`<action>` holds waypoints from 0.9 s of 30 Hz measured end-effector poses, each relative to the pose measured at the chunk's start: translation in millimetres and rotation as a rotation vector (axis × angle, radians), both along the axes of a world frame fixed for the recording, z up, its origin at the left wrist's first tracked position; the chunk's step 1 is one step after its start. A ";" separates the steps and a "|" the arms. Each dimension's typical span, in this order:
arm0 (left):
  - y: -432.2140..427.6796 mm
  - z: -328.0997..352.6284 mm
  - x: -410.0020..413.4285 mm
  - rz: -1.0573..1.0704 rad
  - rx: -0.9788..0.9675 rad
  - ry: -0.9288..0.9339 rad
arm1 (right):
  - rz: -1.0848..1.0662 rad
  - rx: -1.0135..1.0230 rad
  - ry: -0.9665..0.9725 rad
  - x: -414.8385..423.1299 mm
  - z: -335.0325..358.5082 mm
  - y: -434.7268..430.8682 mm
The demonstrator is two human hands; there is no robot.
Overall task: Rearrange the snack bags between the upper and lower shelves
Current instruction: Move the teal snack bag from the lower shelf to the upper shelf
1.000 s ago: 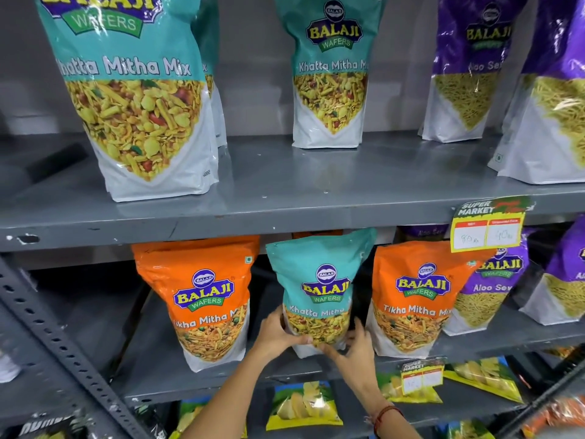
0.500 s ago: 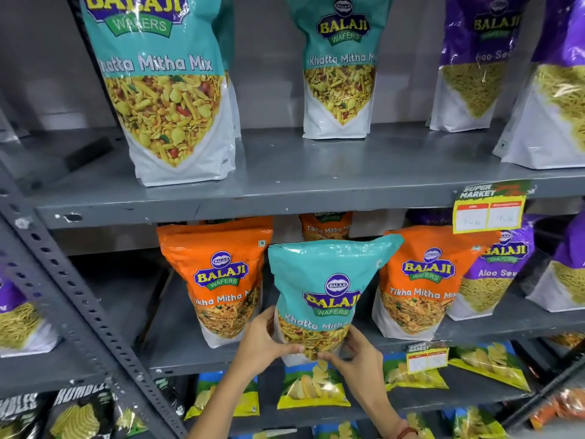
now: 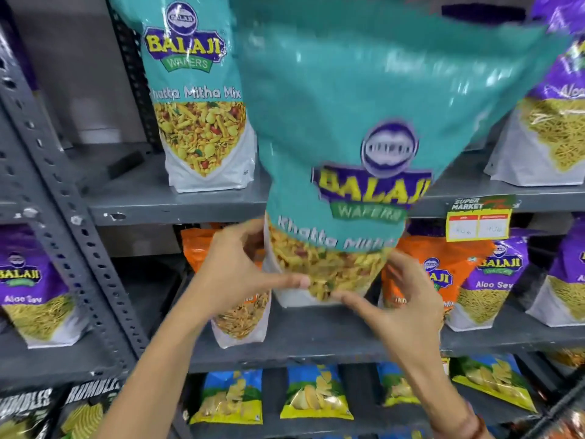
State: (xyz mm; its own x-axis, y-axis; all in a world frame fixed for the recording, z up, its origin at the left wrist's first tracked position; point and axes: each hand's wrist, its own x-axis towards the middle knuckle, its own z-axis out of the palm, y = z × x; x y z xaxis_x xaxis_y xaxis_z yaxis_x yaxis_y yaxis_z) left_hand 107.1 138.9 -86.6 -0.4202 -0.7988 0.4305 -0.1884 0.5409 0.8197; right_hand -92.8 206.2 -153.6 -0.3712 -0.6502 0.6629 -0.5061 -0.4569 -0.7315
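Observation:
A large teal Khatta Mitha snack bag [image 3: 364,122] fills the middle of the view, blurred, lifted off the lower shelf [image 3: 316,337] and overlapping the front edge of the upper shelf [image 3: 190,207]. My left hand [image 3: 240,267] grips its lower left corner and my right hand [image 3: 399,308] grips its lower right. Another teal Khatta Mitha bag [image 3: 199,99] stands on the upper shelf to the left. Two orange Tikha Mitha bags [image 3: 243,312] [image 3: 433,274] stand on the lower shelf, partly hidden behind my hands and the held bag.
Purple Aloo Sev bags stand on the upper shelf at right [image 3: 550,128], on the lower shelf at right [image 3: 487,280] and in the left bay [image 3: 28,286]. A perforated grey upright [image 3: 72,236] divides the bays. A price tag [image 3: 478,221] hangs on the upper shelf edge. Chip bags [image 3: 313,394] lie below.
Both hands have raised the teal bag from the lower shelf up and toward the camera, so it now reaches past the upper shelf's edge. The view has shifted right and closer.

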 end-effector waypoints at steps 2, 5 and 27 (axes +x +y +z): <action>-6.7 27.7 -10.0 -0.041 -0.021 0.059 | -0.016 -0.103 -0.019 -7.9 31.8 -7.7; -23.5 61.3 -26.9 -0.048 -0.078 0.101 | -0.038 -0.180 -0.029 -24.2 70.3 -25.1; -149.6 69.1 -118.7 -0.092 0.075 -0.049 | -0.054 0.133 0.009 -131.1 114.5 -131.7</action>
State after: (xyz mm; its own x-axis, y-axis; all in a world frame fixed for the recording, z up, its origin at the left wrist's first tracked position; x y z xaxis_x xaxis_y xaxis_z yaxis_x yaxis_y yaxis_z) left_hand -11.6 -10.7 -17.5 -0.5125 -0.7849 0.3482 -0.1817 0.4954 0.8494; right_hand -223.9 74.4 -39.1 -0.4022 -0.7119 0.5757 -0.5339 -0.3285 -0.7791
